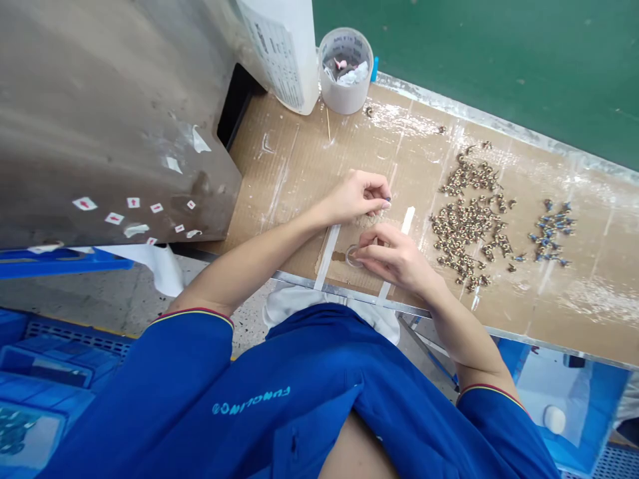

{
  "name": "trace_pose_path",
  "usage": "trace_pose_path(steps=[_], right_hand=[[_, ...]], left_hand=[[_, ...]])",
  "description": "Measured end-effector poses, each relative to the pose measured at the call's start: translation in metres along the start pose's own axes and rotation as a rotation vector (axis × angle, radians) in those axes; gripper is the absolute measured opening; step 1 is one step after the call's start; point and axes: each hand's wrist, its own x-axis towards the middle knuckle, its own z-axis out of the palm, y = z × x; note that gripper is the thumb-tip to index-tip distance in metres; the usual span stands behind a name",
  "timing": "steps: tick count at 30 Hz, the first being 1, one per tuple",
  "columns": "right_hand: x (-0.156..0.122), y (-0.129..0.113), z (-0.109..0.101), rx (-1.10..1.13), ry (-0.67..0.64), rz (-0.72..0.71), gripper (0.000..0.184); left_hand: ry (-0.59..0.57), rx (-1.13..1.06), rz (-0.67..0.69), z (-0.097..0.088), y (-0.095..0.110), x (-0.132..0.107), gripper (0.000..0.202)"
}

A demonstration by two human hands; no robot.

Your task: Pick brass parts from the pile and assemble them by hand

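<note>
The left hand (pixel 357 194) is pinching a tiny blue bit (pixel 387 198). The right hand (pixel 394 256) is pinching a clear ring (pixel 351 255) on the table (pixel 299 159). At three o'clock a big gold pile (pixel 469 219) is waiting, so lots seems left.

Two hands: the left hand (pixel 357 196) has one small dark part (pixel 388 198), the right hand (pixel 394 256) one clear ring (pixel 352 255). Two white tape strips (pixel 328 253) cross the bench's (pixel 299 159) front edge. One plastic cup (pixel 345 73) and one white jug (pixel 282 50) stand at its back edge. Two heaps lie beyond counting: brass parts (pixel 466 223) and blue parts (pixel 552 229).
</note>
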Motion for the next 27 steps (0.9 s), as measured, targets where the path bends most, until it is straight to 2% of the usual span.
trace_pose_path(steps=[4,7,10,16,22,27], right_hand=[[-0.001,0.001,-0.007,-0.058,-0.006,0.032,0.018],[0.000,-0.001,-0.009,0.000,-0.058,0.041,0.019],[0.001,-0.002,-0.004,0.043,-0.045,0.027,0.018],[-0.001,-0.003,-0.004,-0.090,-0.016,0.046,0.020],[0.003,-0.004,-0.006,0.100,-0.074,0.079,0.017],[0.003,0.000,-0.019,0.257,0.110,0.234,0.013]], left_hand=[[0.005,0.024,0.021,0.000,0.004,-0.001,0.005],[-0.005,0.029,0.018,0.001,0.005,-0.001,0.007],[-0.002,0.027,0.007,0.001,0.004,-0.001,0.007],[-0.008,0.014,0.007,0.001,0.003,-0.001,0.009],[-0.019,0.007,0.019,0.000,0.002,-0.001,0.008],[-0.003,0.047,0.014,-0.001,0.002,-0.001,0.007]])
